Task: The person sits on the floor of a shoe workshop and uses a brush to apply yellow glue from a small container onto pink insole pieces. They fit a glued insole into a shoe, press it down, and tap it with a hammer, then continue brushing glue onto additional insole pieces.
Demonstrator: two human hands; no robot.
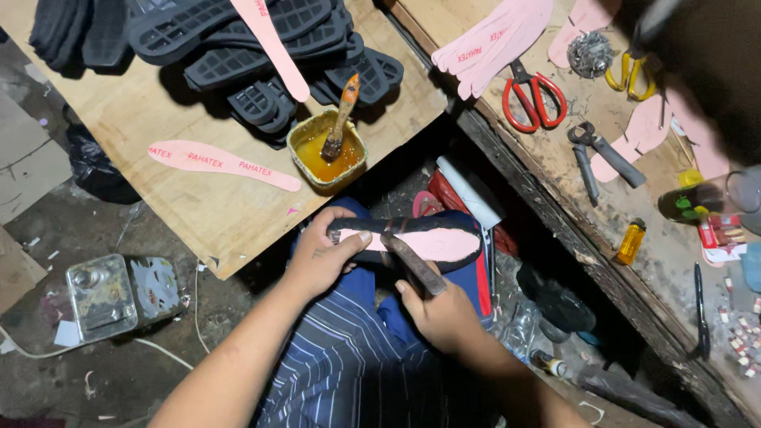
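Left hand [321, 252] is clamping the black sole [412, 240] with pink insole facing up over the lap, below the board's [198, 198] near edge, steadying it while right hand [434, 307], fist wrapped round a hammer [412, 263], is pressing its head onto the insole; glue tin [326, 150] with brush [342, 115] is sitting at that edge within reach.

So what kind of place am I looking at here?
Most likely a small shoemaking or sandal workshop. Black rubber soles are piled on a plywood board, a tin of amber glue holds a brush, and the left hand steadies a sole with a pink insole while the right hand presses a tool on it.
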